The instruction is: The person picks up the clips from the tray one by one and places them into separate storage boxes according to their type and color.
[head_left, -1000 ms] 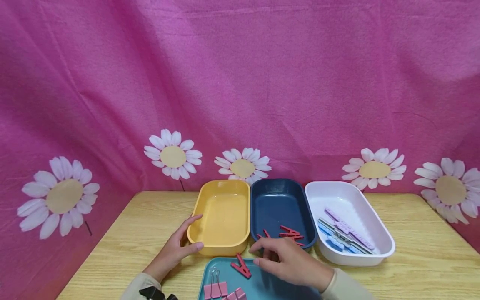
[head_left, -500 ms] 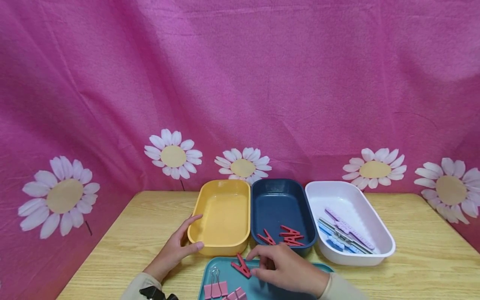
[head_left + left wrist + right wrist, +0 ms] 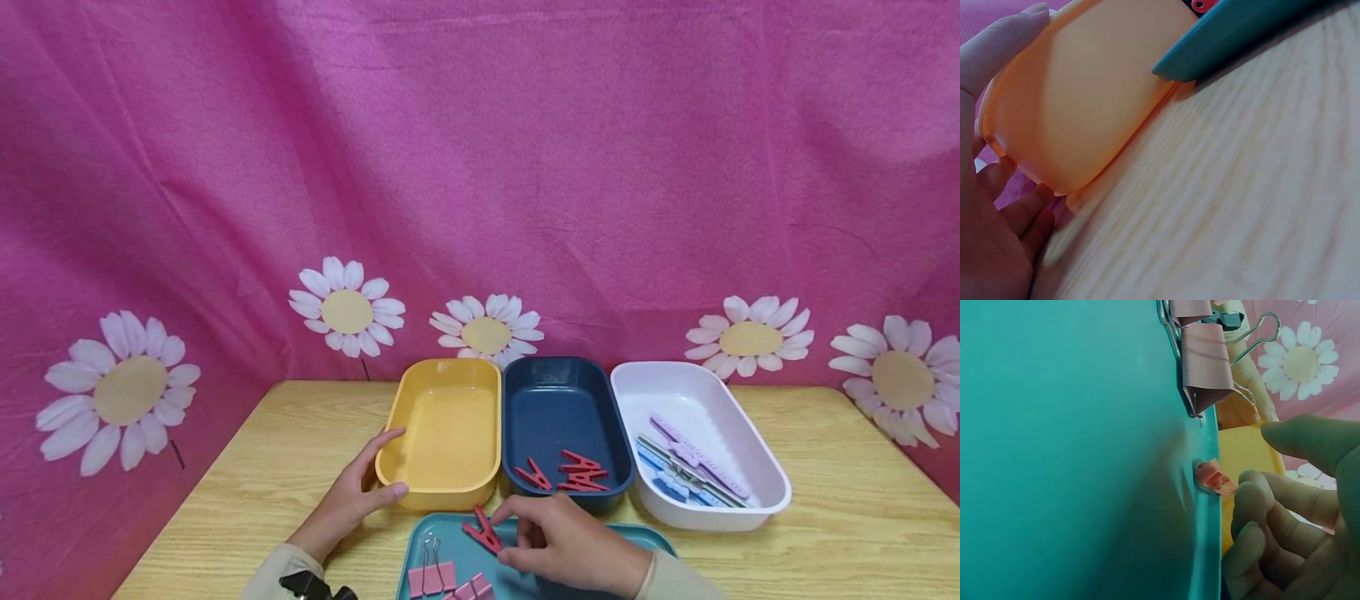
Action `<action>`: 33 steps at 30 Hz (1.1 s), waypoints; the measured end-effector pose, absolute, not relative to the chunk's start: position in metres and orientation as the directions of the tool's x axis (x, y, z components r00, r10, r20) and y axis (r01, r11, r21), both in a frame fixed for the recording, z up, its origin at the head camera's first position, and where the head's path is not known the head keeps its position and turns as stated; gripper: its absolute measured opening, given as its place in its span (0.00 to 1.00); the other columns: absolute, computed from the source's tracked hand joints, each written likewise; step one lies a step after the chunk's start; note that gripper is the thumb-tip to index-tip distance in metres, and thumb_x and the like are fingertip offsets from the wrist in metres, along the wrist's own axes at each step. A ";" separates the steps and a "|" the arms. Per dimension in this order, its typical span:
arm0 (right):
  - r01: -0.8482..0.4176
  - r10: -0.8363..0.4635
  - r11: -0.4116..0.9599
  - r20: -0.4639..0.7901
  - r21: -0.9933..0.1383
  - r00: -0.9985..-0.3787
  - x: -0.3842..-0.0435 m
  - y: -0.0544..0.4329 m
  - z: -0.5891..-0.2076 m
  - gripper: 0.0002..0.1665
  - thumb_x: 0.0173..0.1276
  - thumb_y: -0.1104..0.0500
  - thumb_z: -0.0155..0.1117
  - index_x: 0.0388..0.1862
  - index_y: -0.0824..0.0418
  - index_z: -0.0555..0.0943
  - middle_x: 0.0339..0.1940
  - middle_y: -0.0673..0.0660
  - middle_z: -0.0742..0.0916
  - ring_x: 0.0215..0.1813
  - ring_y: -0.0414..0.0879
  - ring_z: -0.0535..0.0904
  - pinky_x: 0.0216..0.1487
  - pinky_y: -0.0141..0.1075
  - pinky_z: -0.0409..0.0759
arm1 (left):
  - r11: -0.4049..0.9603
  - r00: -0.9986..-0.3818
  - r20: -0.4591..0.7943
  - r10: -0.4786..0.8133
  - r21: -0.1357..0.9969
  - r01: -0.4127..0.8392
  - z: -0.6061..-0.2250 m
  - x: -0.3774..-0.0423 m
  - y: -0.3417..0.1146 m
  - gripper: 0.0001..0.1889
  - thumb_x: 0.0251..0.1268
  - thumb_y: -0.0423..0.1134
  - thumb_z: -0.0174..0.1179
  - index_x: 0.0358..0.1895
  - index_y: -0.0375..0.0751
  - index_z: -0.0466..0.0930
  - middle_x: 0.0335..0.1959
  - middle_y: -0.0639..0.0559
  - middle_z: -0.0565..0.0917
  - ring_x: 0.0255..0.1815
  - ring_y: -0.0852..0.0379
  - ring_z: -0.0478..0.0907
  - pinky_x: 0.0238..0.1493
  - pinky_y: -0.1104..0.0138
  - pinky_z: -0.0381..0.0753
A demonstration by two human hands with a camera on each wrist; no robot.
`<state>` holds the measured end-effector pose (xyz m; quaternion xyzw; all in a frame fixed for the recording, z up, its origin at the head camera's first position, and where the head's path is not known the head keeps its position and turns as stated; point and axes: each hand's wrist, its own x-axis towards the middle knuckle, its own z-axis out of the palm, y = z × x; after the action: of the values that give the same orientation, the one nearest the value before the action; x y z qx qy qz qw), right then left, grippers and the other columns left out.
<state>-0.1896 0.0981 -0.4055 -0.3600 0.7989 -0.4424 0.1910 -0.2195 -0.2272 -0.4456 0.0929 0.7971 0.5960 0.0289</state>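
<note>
My left hand (image 3: 347,504) holds the near left corner of a yellow bin (image 3: 442,433). In the left wrist view its thumb (image 3: 1007,44) lies on the rim, while the other fingers bend against the outer wall. A red clothespin (image 3: 482,531) lies at the far edge of a teal tray (image 3: 637,537). Beside it hovers my right hand (image 3: 573,542), thumb and index finger apart around the clothespin's right side; the right wrist view shows no grip on the clothespin (image 3: 1215,477). Pink binder clips (image 3: 432,579) lie on the tray's left part.
To the right of the yellow bin stands a navy bin (image 3: 562,417) with several red clothespins (image 3: 581,472) near its front. Farther right, a white bin (image 3: 697,392) contains purple and blue long clips (image 3: 697,458). A pink daisy-print cloth (image 3: 585,167) hangs behind the wooden table (image 3: 315,417).
My right hand has moved slightly left and down, closer to the red clothespin on the tray, uncovering the clothespins in the navy bin. My left hand stays at the yellow bin.
</note>
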 end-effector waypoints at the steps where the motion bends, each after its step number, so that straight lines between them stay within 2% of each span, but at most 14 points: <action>1: -0.407 -0.746 0.349 0.012 -0.844 -0.666 -0.190 0.098 -0.406 0.16 0.66 0.50 0.66 0.51 0.52 0.79 0.24 0.44 0.80 0.24 0.35 0.74 0.25 0.26 0.73 | 0.274 -0.981 0.063 0.181 0.955 0.112 -0.445 -0.220 -0.227 0.36 0.58 0.44 0.68 0.70 0.66 0.62 0.78 0.48 0.48 0.75 0.46 0.52 0.73 0.48 0.48; 9: -0.408 -0.746 0.348 0.014 -0.844 -0.666 -0.190 0.097 -0.412 0.17 0.66 0.51 0.66 0.52 0.52 0.79 0.23 0.44 0.80 0.23 0.34 0.74 0.24 0.27 0.73 | 0.261 -0.978 0.073 0.196 0.957 0.123 -0.448 -0.220 -0.226 0.36 0.59 0.43 0.68 0.70 0.66 0.62 0.78 0.47 0.48 0.74 0.47 0.55 0.72 0.50 0.49; 16: -0.422 -0.741 0.345 0.033 -0.838 -0.671 -0.190 0.093 -0.412 0.19 0.66 0.50 0.66 0.54 0.52 0.78 0.23 0.44 0.80 0.22 0.34 0.73 0.23 0.26 0.72 | 0.278 -0.974 0.104 0.201 0.948 0.158 -0.445 -0.219 -0.228 0.36 0.59 0.42 0.68 0.70 0.61 0.62 0.78 0.44 0.47 0.76 0.45 0.50 0.73 0.49 0.45; 22: -0.434 -0.734 0.365 0.033 -0.824 -0.679 -0.190 0.089 -0.412 0.21 0.66 0.50 0.66 0.56 0.53 0.77 0.23 0.44 0.80 0.23 0.34 0.74 0.24 0.26 0.73 | 0.253 -0.968 0.118 0.223 0.952 0.174 -0.446 -0.219 -0.228 0.36 0.60 0.40 0.66 0.71 0.59 0.62 0.78 0.43 0.47 0.75 0.44 0.51 0.72 0.49 0.46; 27: -0.423 -0.732 0.391 0.002 -0.817 -0.681 -0.191 0.084 -0.409 0.21 0.65 0.51 0.67 0.55 0.54 0.75 0.23 0.43 0.80 0.23 0.34 0.74 0.26 0.27 0.73 | 0.249 -0.973 0.101 0.209 0.956 0.153 -0.447 -0.220 -0.228 0.36 0.59 0.41 0.67 0.71 0.61 0.62 0.78 0.45 0.46 0.75 0.46 0.51 0.72 0.51 0.47; 33: -0.442 -0.725 0.433 -0.012 -0.785 -0.689 -0.194 0.081 -0.407 0.19 0.63 0.50 0.68 0.50 0.51 0.74 0.22 0.43 0.79 0.23 0.34 0.73 0.25 0.27 0.72 | 0.246 -0.977 0.090 0.195 0.960 0.138 -0.447 -0.220 -0.227 0.36 0.58 0.41 0.68 0.69 0.65 0.63 0.77 0.46 0.50 0.74 0.48 0.55 0.71 0.53 0.48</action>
<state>-0.1942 0.0808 -0.4070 -0.3526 0.8277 -0.3991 0.1771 -0.2196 -0.2270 -0.4466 0.1053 0.7888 0.6050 0.0236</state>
